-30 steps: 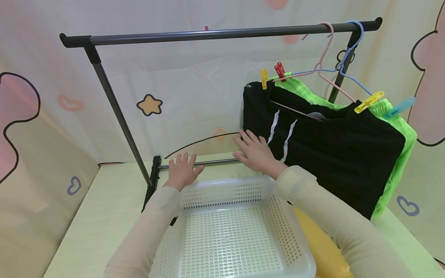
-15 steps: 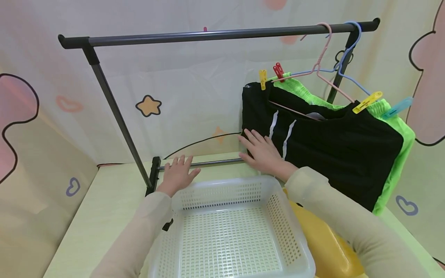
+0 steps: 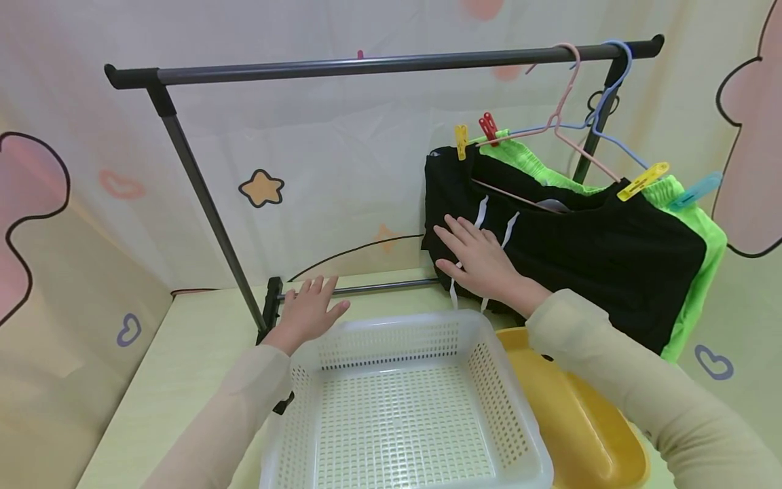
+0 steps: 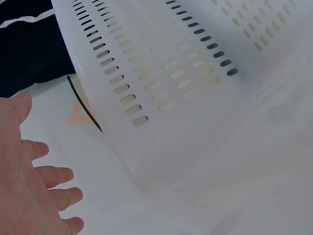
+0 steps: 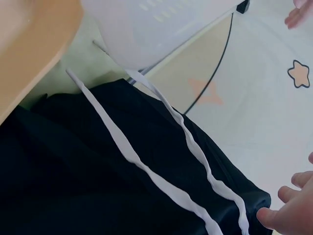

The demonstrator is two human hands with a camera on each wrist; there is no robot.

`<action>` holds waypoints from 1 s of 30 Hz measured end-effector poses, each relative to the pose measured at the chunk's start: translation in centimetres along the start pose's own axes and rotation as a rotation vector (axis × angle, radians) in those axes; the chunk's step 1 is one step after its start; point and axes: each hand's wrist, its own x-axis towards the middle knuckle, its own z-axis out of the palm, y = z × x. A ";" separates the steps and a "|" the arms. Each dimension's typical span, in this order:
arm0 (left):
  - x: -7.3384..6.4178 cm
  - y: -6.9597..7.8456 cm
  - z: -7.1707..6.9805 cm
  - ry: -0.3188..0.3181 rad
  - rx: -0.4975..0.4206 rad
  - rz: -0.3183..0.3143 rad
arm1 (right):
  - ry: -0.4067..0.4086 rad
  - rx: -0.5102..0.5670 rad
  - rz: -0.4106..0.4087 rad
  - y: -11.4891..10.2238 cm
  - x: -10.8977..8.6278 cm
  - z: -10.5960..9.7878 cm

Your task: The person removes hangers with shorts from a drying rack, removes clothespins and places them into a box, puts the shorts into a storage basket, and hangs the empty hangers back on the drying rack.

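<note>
My left hand [image 3: 307, 312], fingers spread and holding nothing, hovers near the back left corner of a white perforated plastic basket [image 3: 391, 326]. In the left wrist view the same hand [image 4: 29, 181] is apart from the basket wall. My right hand [image 3: 482, 265] is spread in front of black shorts [image 3: 586, 258] with white drawstrings [image 5: 161, 183]; whether it touches the cloth I cannot tell. The shorts hang from a pink hanger [image 3: 565, 102] by yellow clothespins [image 3: 643, 182]. Behind them, bright green shorts [image 3: 702, 217] hang on a blue hanger [image 3: 611, 95].
A black metal clothes rack [image 3: 354, 66] spans the back, its lower bar [image 3: 391, 286] near the tabletop. To the basket's right lies a yellow basin [image 3: 580, 414], partly under my right sleeve. Red [image 3: 488, 127] and light blue [image 3: 696, 190] clothespins grip the green shorts. A patterned curtain [image 3: 342, 149] stands behind.
My right hand has shifted right across the front of the black shorts, uncovering more of the drawstrings and the yellow basin. My left hand has drawn slightly left.
</note>
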 end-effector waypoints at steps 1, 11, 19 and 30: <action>-0.1 0.0 0.0 0.001 0.002 0.006 | 0.003 0.002 -0.001 0.1 -0.1 -0.2; -1.4 0.1 -0.4 0.003 0.005 0.045 | 0.034 0.041 -0.022 0.9 -0.8 -2.2; -2.2 0.3 -0.8 -0.008 -0.021 0.065 | 0.055 0.105 -0.019 1.7 -1.3 -4.1; -3.1 0.7 -1.0 0.016 -0.027 0.091 | 0.038 0.201 0.006 2.5 -2.2 -6.9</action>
